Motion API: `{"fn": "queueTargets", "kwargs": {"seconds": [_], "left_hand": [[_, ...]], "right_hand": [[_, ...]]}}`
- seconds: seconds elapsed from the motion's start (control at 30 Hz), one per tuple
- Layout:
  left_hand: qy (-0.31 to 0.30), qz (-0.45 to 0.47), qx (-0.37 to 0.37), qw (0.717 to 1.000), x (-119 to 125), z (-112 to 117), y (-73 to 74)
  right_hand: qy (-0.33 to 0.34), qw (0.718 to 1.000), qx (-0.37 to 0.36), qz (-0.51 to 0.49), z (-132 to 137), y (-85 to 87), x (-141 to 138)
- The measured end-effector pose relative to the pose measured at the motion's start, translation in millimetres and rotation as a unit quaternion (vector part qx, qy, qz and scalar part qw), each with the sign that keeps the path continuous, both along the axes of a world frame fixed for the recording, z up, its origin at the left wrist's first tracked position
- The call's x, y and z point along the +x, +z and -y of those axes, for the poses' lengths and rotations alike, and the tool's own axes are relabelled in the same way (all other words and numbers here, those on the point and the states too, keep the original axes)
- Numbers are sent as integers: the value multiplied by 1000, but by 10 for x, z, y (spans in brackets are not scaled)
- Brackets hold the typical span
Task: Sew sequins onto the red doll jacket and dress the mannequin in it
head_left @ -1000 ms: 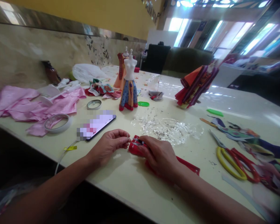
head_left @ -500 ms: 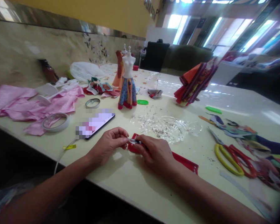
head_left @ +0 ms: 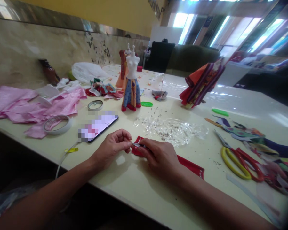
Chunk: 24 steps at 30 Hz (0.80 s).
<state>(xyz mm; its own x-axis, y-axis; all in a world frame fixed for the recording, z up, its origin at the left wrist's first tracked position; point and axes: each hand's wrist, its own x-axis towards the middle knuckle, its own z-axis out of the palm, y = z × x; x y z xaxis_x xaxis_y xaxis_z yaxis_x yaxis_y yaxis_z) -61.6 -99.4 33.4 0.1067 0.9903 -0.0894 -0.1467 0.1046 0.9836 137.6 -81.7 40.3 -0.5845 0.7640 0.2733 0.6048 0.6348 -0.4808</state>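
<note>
I watch the right hand (head_left: 162, 158) grasp a slim silver tool (head_left: 137, 145) between thumb and forefinger, its tip pointing at the left hand (head_left: 111, 148). A second ago its two prongs looked parted above the cloth; now they read as one thin line meeting the left fingertips. I take that to mean the work has narrowed to what passes between the fingertips and the tool's tip. The left thumb and forefinger are pinched together there, the other fingers curled; from my end it is too small and blurred to tell whether a tiny piece sits between them. The red cloth strip (head_left: 190, 166), edged with white dots, has hardly moved: it lies flat on the table (head_left: 134, 191), partly under the right hand. Just beyond, the clear plastic sheet (head_left: 175, 129) bears small scattered bits, near at hand. The scissors (head_left: 240, 158) lie untouched to the right, well apart from both hands
</note>
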Motion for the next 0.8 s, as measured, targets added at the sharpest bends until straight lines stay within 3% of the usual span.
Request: {"fn": "queueTargets", "kwargs": {"seconds": [0.2,0.57,0.8], "left_hand": [[13,7,4,1000,0,2,7],[9,21,-12,1000,10,8,8],[10,29,-2,1000,9,4,-4]], "right_hand": [[-24,998,-56,-23,16,-45,-37],[-26,997,71,20,52,-60,-39],[-12,1000,21,-3,36,-40,-35]]}}
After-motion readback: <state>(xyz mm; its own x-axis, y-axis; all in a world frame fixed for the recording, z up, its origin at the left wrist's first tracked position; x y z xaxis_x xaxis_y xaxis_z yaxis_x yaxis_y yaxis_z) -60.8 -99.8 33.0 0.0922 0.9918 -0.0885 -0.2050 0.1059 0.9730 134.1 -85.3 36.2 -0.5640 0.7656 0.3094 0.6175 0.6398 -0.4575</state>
